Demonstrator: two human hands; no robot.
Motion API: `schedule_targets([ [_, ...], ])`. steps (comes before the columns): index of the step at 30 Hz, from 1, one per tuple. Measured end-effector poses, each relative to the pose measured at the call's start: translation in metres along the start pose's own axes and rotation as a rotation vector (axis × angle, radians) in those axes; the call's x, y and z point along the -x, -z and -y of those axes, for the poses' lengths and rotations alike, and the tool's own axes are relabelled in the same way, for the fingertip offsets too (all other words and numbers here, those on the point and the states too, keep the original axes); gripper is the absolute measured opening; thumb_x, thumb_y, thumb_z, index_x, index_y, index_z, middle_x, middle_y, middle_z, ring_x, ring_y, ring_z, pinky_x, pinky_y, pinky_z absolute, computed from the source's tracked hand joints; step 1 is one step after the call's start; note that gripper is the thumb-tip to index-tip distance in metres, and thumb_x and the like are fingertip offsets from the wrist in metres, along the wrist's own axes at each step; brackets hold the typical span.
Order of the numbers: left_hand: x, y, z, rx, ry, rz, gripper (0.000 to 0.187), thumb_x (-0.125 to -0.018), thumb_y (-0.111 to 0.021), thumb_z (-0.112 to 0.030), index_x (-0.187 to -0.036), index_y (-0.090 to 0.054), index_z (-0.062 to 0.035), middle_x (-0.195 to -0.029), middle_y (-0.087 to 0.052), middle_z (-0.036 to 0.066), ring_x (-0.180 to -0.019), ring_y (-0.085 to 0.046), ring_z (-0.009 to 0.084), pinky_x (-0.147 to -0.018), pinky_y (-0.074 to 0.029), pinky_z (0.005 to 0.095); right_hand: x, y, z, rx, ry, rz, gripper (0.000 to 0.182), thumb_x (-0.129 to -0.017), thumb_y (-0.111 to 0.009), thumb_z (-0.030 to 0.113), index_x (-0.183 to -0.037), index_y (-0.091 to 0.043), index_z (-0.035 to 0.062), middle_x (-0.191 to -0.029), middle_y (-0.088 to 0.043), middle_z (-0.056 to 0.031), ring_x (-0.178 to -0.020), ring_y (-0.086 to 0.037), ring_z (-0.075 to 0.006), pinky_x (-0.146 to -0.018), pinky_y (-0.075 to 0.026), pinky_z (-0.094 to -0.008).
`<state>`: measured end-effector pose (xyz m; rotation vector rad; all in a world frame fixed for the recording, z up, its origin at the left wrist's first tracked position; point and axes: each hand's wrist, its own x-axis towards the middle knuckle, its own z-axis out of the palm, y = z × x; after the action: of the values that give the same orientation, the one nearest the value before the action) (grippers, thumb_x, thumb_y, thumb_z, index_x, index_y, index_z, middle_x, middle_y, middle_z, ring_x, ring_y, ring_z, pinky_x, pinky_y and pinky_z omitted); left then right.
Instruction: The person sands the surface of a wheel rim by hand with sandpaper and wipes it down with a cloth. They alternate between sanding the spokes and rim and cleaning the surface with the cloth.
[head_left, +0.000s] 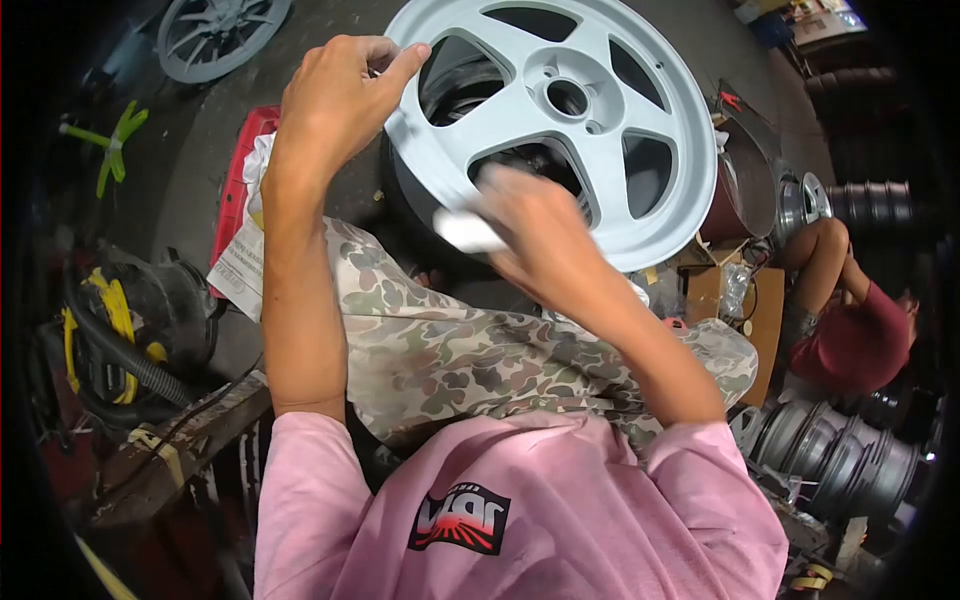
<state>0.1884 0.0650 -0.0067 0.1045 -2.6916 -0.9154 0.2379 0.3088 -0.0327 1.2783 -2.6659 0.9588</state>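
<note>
Two hands are at the pale wheel (560, 55), before the camouflage-clad legs (430, 350): the right grip (545, 225), blurred, is closed on a white pad (468, 232) by the near rim, while the left grip (335, 100) has its thumb at the edge, finger closure impossible to tell. Leftward, a red tray (247, 132) holds crumpled white material (258, 160); rightward, clear plastic (735, 289) shows at a cardboard box (703, 292).
</note>
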Motion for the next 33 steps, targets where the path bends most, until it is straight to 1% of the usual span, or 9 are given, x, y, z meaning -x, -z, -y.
schedule_targets([
  [8, 0.01, 0.01, -0.003, 0.024, -0.041, -0.073, 0.044, -0.098, -0.071, -0.039, -0.105, -0.076, 0.0043, -0.078, -0.071, 0.013, -0.071, -0.062, 0.0183, -0.072, -0.05, 0.0337, 0.116, 0.108, -0.05, 0.433, -0.31, 0.092, 0.045, -0.066, -0.068, -0.011, -0.109, -0.076, 0.0026, -0.099, -0.067, -0.0148, -0.095, -0.064, -0.0353, -0.085, -0.053, -0.0442],
  [10, 0.013, 0.013, -0.013, 0.118, 0.026, -0.051, 0.04, -0.097, -0.071, -0.035, -0.095, -0.076, 0.005, -0.082, -0.072, 0.021, -0.074, -0.068, 0.0381, -0.075, -0.052, 0.0437, 0.118, 0.126, -0.089, 0.681, -0.422, 0.086, 0.037, -0.069, -0.068, -0.008, -0.104, -0.075, 0.0009, -0.102, -0.068, -0.0168, -0.098, -0.064, -0.0377, -0.086, -0.053, -0.0463],
  [12, 0.015, 0.01, -0.018, 0.142, -0.007, -0.055, 0.038, -0.096, -0.072, -0.033, -0.095, -0.076, 0.0052, -0.083, -0.072, 0.02, -0.075, -0.068, 0.0382, -0.074, -0.052, 0.0437, 0.117, 0.133, -0.157, 0.766, -0.434, -0.042, 0.027, -0.071, -0.068, -0.005, -0.097, -0.075, 0.0002, -0.1, -0.069, -0.0197, -0.095, -0.065, -0.041, -0.084, -0.053, -0.0485],
  [15, 0.018, 0.007, -0.018, 0.114, -0.033, -0.056, 0.036, -0.096, -0.073, -0.032, -0.094, -0.077, 0.0039, -0.087, -0.072, 0.019, -0.079, -0.069, 0.0387, -0.075, -0.052, 0.0443, 0.073, 0.14, -0.231, 0.923, -0.494, -0.16, 0.013, -0.074, -0.068, 0.001, -0.086, -0.073, 0.0003, -0.088, -0.069, -0.0234, -0.087, -0.068, -0.046, -0.078, -0.053, -0.0541],
  [17, 0.019, 0.005, -0.017, 0.108, -0.044, -0.062, 0.028, -0.096, -0.074, -0.022, -0.098, -0.075, 0.0053, -0.081, -0.068, 0.013, -0.069, -0.061, 0.0187, -0.067, -0.047, 0.0332, 0.042, 0.14, -0.294, 0.994, -0.347, -0.346, 0.008, -0.077, -0.066, 0.002, -0.083, -0.071, -0.0004, -0.083, -0.068, -0.0251, -0.082, -0.069, -0.048, -0.074, -0.054, -0.0564],
  [21, 0.009, 0.002, -0.005, 0.086, -0.014, -0.072, 0.029, -0.097, -0.073, -0.024, -0.099, -0.076, 0.0045, -0.084, -0.07, 0.014, -0.07, -0.064, 0.0243, -0.068, -0.048, 0.0352, -0.068, 0.122, -0.35, 1.079, -0.404, -0.376, 0.008, -0.082, -0.068, 0.007, -0.083, -0.072, 0.0007, -0.089, -0.071, -0.0222, -0.087, -0.071, -0.0441, -0.079, -0.056, -0.0545],
  [24, 0.002, 0.001, -0.001, 0.101, 0.026, -0.087, 0.031, -0.097, -0.073, -0.026, -0.098, -0.076, 0.0041, -0.083, -0.07, 0.015, -0.07, -0.064, 0.0254, -0.068, -0.048, 0.0359, -0.166, 0.082, -0.329, 0.935, -0.425, -0.366, 0.024, -0.09, -0.072, 0.023, -0.087, -0.075, -0.0001, -0.102, -0.073, -0.0222, -0.098, -0.072, -0.0404, -0.088, -0.057, -0.0493],
  [28, -0.007, -0.001, 0.009, 0.089, 0.051, -0.149, 0.033, -0.097, -0.074, -0.03, -0.098, -0.076, 0.0032, -0.078, -0.069, 0.014, -0.068, -0.062, 0.0207, -0.067, -0.048, 0.0342, -0.245, 0.008, -0.253, 0.542, 0.007, -0.3, 0.025, -0.092, -0.069, 0.022, -0.101, -0.077, 0.0001, -0.113, -0.072, -0.0227, -0.105, -0.068, -0.0428, -0.094, -0.055, -0.0498],
  [33, -0.018, 0.0, 0.025, 0.105, 0.188, -0.218, 0.042, -0.098, -0.071, -0.038, -0.1, -0.077, 0.0035, -0.071, -0.069, 0.011, -0.064, -0.059, 0.0128, -0.064, -0.047, 0.0321, -0.152, -0.038, -0.099, 0.055, 0.402, -0.072, 0.027, -0.096, -0.064, 0.017, -0.12, -0.073, 0.0064, -0.124, -0.067, -0.0207, -0.112, -0.065, -0.0409, -0.092, -0.056, -0.0472],
])
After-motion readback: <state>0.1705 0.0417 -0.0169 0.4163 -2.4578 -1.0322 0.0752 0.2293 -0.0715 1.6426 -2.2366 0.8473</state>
